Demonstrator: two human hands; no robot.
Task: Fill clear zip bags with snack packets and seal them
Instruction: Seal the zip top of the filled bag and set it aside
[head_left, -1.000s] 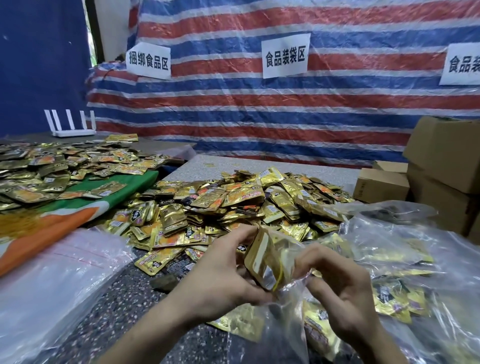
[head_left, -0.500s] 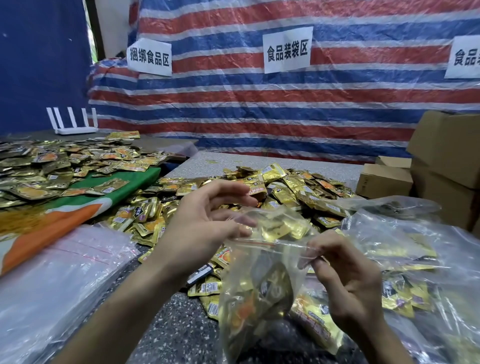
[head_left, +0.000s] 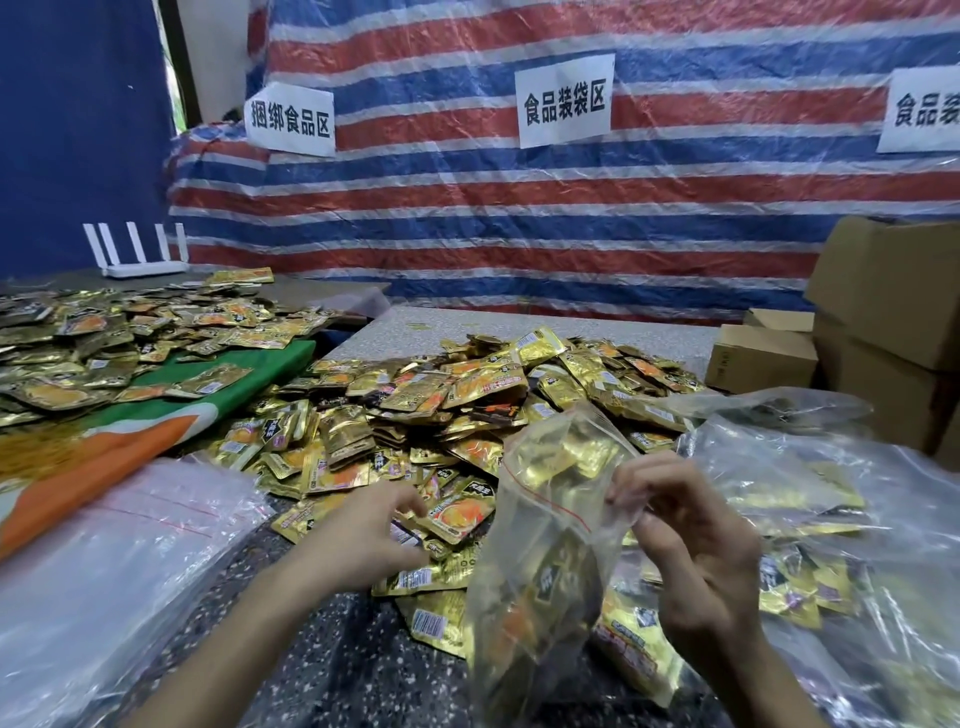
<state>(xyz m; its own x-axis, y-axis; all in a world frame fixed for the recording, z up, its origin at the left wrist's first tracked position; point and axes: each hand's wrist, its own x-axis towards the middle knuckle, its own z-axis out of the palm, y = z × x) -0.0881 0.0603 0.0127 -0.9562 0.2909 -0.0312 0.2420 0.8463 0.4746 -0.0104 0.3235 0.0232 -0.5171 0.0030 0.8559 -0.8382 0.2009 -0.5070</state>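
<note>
My right hand (head_left: 696, 545) pinches the top edge of a clear zip bag (head_left: 540, 571) with a red seal line; the bag hangs unsealed with gold snack packets inside. My left hand (head_left: 363, 535) is down on the near edge of the big pile of gold snack packets (head_left: 467, 405), fingers curled over loose packets; whether it grips one I cannot tell. The pile covers the middle of the speckled table (head_left: 322, 665).
A stack of empty clear zip bags (head_left: 104, 561) lies at the left front. Filled clear bags (head_left: 831, 519) are heaped at the right. Cardboard boxes (head_left: 883, 322) stand at the far right. A second packet heap (head_left: 104, 338) sits on green and orange cloth at left.
My left hand let go of the bag's mouth and dropped left onto the packet pile. The right hand still holds the bag, which now hangs from that side only.
</note>
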